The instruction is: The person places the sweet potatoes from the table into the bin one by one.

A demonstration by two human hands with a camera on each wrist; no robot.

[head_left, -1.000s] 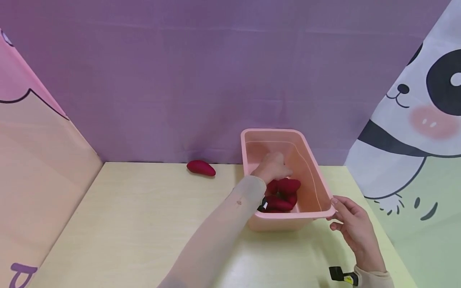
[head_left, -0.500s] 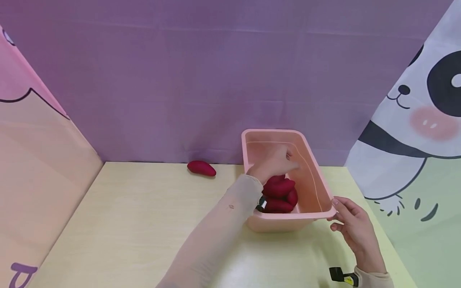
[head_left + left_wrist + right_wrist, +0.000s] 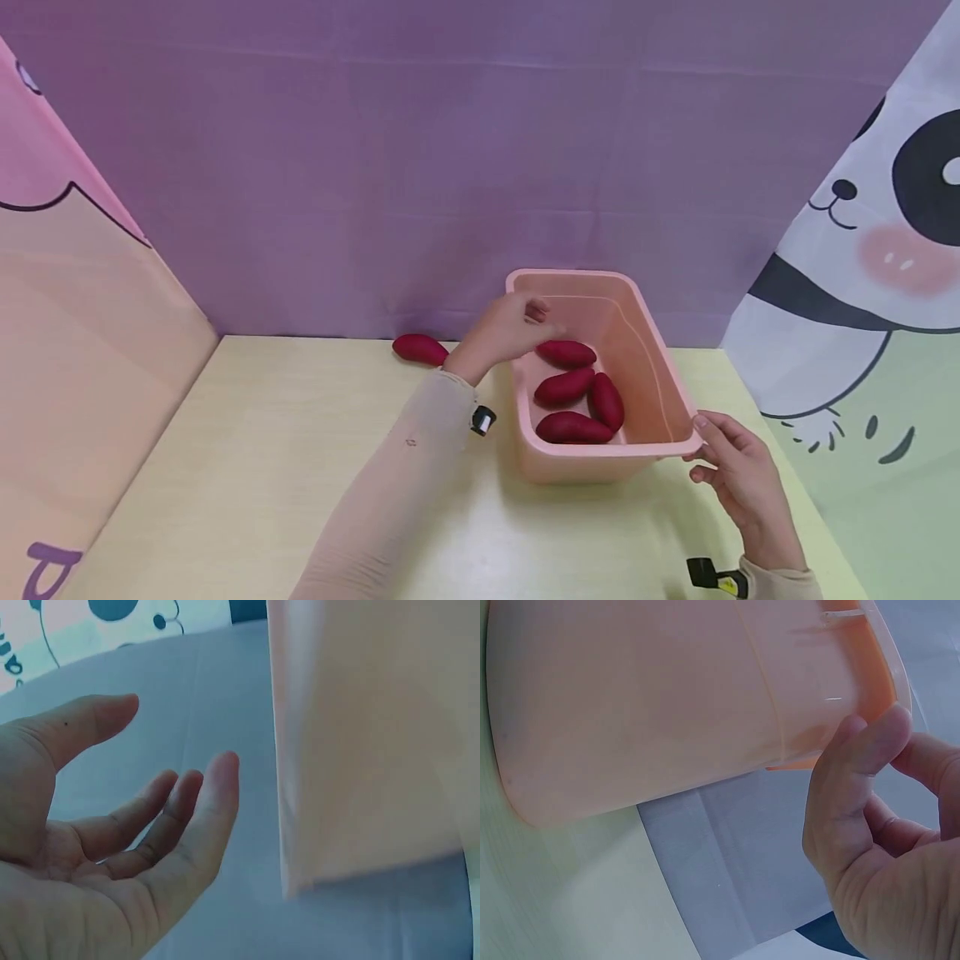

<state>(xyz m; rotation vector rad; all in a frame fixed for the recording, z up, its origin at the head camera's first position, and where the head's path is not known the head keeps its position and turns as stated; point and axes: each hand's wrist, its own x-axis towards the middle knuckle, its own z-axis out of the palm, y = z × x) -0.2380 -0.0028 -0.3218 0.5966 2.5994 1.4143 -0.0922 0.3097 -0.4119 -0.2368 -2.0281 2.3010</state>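
My left hand (image 3: 504, 327) hangs open and empty at the tub's (image 3: 651, 350) far-left rim; my right hand (image 3: 738, 477) pinches its near-right corner.

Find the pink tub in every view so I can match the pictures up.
Head: the pink tub sits right of centre on the table, with sweet potatoes inside.
Left wrist: its outer wall fills the right side, beside the empty left hand.
Right wrist: its wall and rim fill the top; the right hand holds the rim.
Shared landmark: the tub's rim.
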